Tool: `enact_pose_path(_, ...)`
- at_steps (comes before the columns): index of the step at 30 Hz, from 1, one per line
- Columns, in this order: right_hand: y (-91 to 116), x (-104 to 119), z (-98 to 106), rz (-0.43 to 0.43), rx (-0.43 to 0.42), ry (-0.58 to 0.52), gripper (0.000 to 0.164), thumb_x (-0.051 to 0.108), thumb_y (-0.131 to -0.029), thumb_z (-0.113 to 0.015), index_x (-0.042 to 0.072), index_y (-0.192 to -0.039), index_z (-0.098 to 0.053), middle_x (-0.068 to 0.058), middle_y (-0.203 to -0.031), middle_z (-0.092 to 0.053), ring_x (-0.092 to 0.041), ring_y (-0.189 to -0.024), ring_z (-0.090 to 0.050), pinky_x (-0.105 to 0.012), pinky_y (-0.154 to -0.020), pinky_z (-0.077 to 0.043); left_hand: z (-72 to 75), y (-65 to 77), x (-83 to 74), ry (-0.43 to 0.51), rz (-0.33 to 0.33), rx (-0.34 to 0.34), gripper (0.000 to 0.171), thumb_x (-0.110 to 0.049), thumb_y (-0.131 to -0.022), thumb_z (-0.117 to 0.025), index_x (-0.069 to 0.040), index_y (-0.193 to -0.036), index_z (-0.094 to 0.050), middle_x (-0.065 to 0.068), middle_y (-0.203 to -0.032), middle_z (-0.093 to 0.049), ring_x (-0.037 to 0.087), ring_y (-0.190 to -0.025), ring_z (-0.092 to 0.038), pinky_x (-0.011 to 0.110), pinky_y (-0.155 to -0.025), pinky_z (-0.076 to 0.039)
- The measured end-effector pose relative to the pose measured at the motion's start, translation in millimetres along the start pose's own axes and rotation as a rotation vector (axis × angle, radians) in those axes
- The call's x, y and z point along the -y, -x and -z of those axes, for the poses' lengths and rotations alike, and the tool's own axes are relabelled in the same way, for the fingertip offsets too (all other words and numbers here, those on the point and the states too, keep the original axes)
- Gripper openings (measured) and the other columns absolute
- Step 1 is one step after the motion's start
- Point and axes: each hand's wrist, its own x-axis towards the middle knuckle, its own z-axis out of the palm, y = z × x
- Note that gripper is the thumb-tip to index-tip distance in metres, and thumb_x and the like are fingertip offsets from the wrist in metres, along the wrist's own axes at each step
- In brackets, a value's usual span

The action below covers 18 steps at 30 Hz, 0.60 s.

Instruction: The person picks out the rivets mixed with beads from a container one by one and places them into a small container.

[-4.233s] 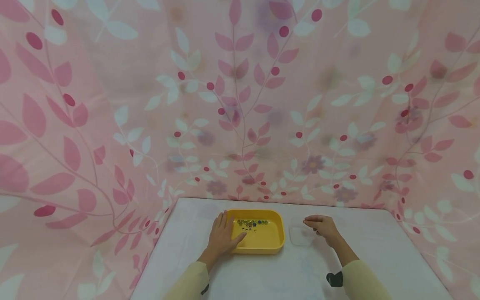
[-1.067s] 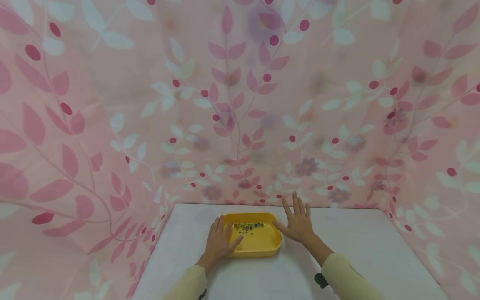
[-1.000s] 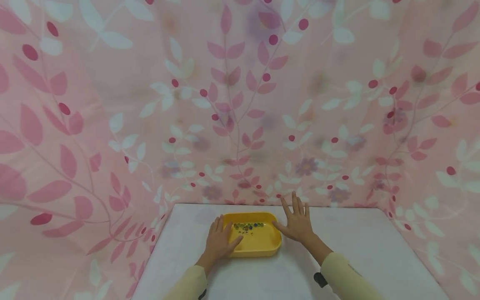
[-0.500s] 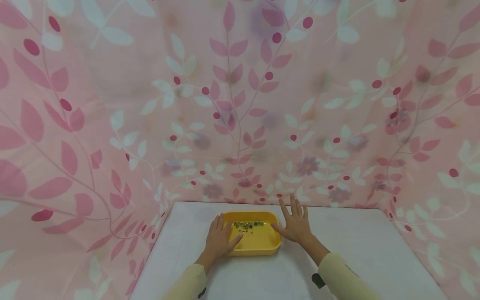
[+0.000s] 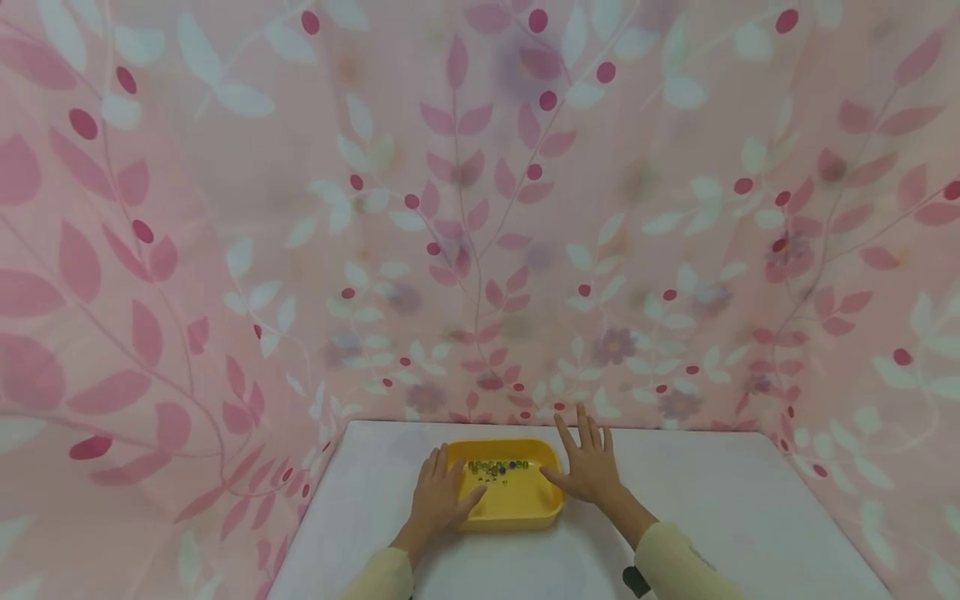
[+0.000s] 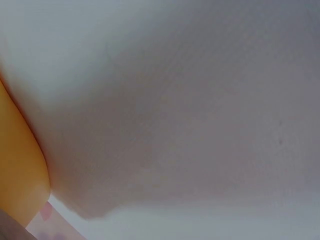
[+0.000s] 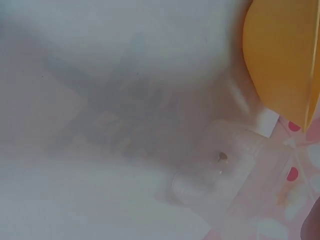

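A yellow plastic tray (image 5: 517, 507) stands on the white table. Inside, several green and blue glass marbles (image 5: 495, 467) line up along the far side, with smaller clear beads (image 5: 491, 480) nearer the middle. My left hand (image 5: 437, 493) rests at the tray's left rim, its fingers straight and the thumb over the inside. At the right side my right hand (image 5: 592, 472) is spread wide, thumb at the rim. A clear plastic box (image 7: 245, 175) shows in the right wrist view beside the tray, a small brown piece (image 7: 222, 157) in it; the right hand hides it in the head view.
The white table (image 5: 720, 508) stretches to both sides of the tray and toward me. Pink leaf-patterned cloth (image 5: 480, 208) hangs behind the table's far edge and along both sides.
Earlier, my right hand had its fingertips together over the clear box; it has since spread and moved left to the tray's rim. The left hand stays put; lately only the head view shifts slightly.
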Motion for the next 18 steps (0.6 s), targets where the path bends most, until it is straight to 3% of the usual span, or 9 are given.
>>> enact_pose_path(5, 4, 2, -5, -0.002, -0.009, -0.019, 0.101, 0.065, -0.077, -0.069, 0.016, -0.156, -0.029, -0.024, -0.164, -0.004, -0.049, -0.14, -0.031, -0.072, -0.112, -0.02, -4.6, 2.4, 2.9, -0.004, -0.016, -0.026, 0.075, -0.066, -0.091, -0.052, -0.006, -0.136, -0.056, 0.028, -0.157, -0.03, 0.046, -0.144, -0.027, 0.058, -0.116, -0.026)
enact_pose_path(12, 4, 1, -11, -0.011, -0.003, -0.02, 0.103, 0.066, -0.077, -0.069, 0.017, -0.157, -0.026, -0.022, -0.165, 0.001, -0.047, -0.142, -0.026, -0.071, -0.113, -0.018, -6.3, -0.2, 3.4, -0.02, 0.013, 0.012, 0.078, -0.07, -0.091, -0.046, -0.009, -0.14, -0.053, 0.024, -0.16, -0.025, 0.042, -0.148, -0.023, 0.055, -0.12, -0.022)
enact_pose_path(18, 7, 3, -12, -0.001, 0.047, -0.032, 0.103, 0.068, -0.078, -0.067, 0.018, -0.157, -0.026, -0.023, -0.165, 0.0, -0.048, -0.143, -0.026, -0.072, -0.113, -0.016, -9.4, 0.5, 3.4, -0.033, 0.023, 0.003, 0.079, -0.071, -0.09, -0.046, -0.009, -0.138, -0.055, 0.023, -0.16, -0.028, 0.041, -0.147, -0.025, 0.055, -0.119, -0.024)
